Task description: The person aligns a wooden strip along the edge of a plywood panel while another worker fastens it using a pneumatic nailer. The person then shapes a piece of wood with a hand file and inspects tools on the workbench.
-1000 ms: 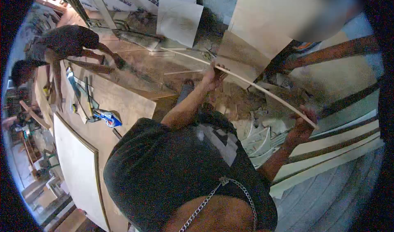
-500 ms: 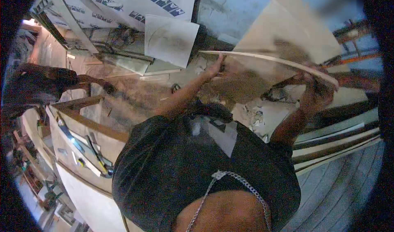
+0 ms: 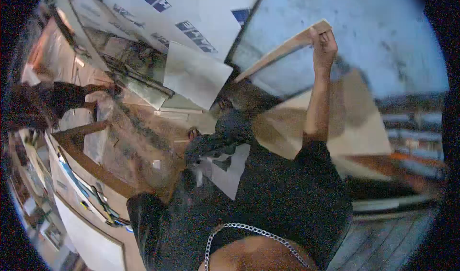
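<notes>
My right hand (image 3: 325,50) is raised at the upper right, its fingers closed on the upper end of a long, thin, pale wooden strip (image 3: 280,50). The strip slants down and to the left. Its lower end comes near a pale rectangular sheet (image 3: 196,74). My left hand does not show; only the dark left sleeve (image 3: 143,213) is visible beside my body. Behind my right forearm lies a large tan board (image 3: 357,113).
A person in a dark sleeve (image 3: 52,101) is at the left. Hand tools (image 3: 91,199) lie on a wooden frame (image 3: 96,170) beside me. White sheets with blue lettering (image 3: 211,7) stand at the back. Grey planks (image 3: 383,237) are at the lower right.
My right hand has risen with the wooden strip, which has swung from nearly level to a steep slant. My left hand has let go of it and left the view. The camera view has shifted.
</notes>
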A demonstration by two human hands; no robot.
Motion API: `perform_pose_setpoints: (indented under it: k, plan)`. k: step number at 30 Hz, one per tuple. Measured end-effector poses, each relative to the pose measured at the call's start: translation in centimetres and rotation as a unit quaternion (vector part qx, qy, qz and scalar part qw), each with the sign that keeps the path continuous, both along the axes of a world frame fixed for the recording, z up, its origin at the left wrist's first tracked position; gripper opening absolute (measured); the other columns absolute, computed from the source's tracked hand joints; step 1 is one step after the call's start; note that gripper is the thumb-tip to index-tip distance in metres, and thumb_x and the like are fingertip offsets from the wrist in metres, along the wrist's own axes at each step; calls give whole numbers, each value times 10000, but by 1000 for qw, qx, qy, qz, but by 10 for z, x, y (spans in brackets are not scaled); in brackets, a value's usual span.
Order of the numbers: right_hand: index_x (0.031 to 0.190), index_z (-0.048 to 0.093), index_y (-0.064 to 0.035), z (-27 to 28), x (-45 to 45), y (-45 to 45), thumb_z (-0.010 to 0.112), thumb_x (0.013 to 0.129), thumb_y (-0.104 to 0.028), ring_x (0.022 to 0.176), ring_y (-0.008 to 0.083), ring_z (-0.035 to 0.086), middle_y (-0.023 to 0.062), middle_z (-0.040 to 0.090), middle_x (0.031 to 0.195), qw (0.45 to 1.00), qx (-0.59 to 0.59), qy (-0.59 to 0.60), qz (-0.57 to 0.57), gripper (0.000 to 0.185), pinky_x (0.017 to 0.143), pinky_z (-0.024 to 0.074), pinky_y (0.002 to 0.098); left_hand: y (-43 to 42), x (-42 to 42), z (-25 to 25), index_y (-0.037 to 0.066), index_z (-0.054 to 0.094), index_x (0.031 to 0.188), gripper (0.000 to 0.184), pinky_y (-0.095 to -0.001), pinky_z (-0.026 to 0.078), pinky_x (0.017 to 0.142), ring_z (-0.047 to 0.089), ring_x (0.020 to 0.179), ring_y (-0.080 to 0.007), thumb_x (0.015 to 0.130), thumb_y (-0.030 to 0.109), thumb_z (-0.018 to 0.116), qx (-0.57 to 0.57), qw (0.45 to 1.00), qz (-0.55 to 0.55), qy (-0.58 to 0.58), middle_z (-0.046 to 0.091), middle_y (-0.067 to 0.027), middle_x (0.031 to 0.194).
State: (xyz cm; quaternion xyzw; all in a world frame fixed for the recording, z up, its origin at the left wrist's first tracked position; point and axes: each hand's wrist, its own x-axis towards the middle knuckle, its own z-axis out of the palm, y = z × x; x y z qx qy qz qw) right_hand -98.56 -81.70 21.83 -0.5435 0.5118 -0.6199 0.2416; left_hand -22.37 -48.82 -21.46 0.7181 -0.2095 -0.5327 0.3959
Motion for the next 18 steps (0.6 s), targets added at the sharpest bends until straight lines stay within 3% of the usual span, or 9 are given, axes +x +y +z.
perform_pose_setpoints:
  k: [1, 2, 3, 5, 7, 11, 13, 17, 18]
  plan:
    - [1015, 562, 15, 0, -1, -26, 688, 811, -143, 855, 110, 580, 37, 627, 907, 999, -41, -11, -34, 287, 754, 467, 261, 15, -1, 39, 64, 575, 1041, 298, -309, 457, 480, 540, 581, -184, 877, 312, 581, -57, 972, 188, 129, 592, -83, 805]
    - [1002, 568, 27, -8, -11, -48, 679, 821, -153, 876, 122, 586, 52, 630, 918, 998, -29, -39, -29, 278, 757, 468, 268, 25, -17, 74, 64, 575, 1041, 298, -309, 457, 480, 540, 581, -184, 877, 312, 581, -62, 968, 211, 124, 592, -83, 805]
    - [1002, 568, 27, -12, -12, -64, 679, 821, -153, 876, 122, 586, 52, 630, 918, 999, -25, -41, -1, 278, 757, 468, 268, 37, -49, 103, 53, 587, 996, 297, -291, 451, 482, 540, 591, -178, 880, 325, 570, -88, 960, 264, 4, 590, -81, 804]
    - [921, 584, 8, -10, -8, -74, 670, 832, -158, 627, 76, 523, 18, 587, 740, 996, -28, -15, -80, 207, 554, 418, 216, 41, -123, 128, 47, 594, 965, 304, -284, 449, 498, 543, 615, -179, 881, 337, 561, -90, 917, 336, -196, 590, -81, 817]
    - [886, 593, 32, -21, 1, -81, 660, 841, -157, 617, 83, 536, 55, 610, 753, 989, -120, 49, -75, 206, 540, 438, 234, 55, -185, 109, 57, 585, 991, 301, -305, 459, 527, 550, 644, -191, 879, 335, 565, -27, 902, 328, -280, 593, -83, 843]
    - [846, 590, 54, -24, 20, -69, 648, 850, -146, 647, 111, 562, 101, 633, 780, 998, -54, 15, -33, 209, 572, 466, 255, 97, -316, 71, 76, 566, 1045, 306, -346, 479, 585, 564, 701, -214, 875, 331, 571, 136, 907, 231, -324, 598, -86, 894]
    - [809, 574, 58, -16, 33, -68, 643, 854, -152, 659, 139, 570, 113, 632, 766, 965, -196, 139, -102, 226, 591, 477, 274, 123, -368, 54, 86, 557, 1072, 314, -367, 489, 613, 571, 729, -225, 873, 328, 575, 196, 916, 159, -311, 601, -88, 920]
    - [918, 609, 38, -31, 49, -87, 609, 874, -282, 680, 222, 587, 152, 617, 771, 979, -59, 183, -70, 323, 614, 490, 334, 138, -425, 46, 105, 538, 1126, 340, -408, 508, 671, 585, 786, -249, 869, 324, 582, 259, 926, 91, -259, 607, -92, 972]
    - [886, 591, 42, -24, 60, -83, 595, 876, -305, 665, 306, 590, 184, 624, 799, 975, -56, 201, -73, 348, 635, 484, 389, 130, -428, 40, 110, 533, 1139, 348, -418, 513, 685, 589, 800, -255, 868, 323, 584, 247, 934, 104, -236, 609, -92, 984]
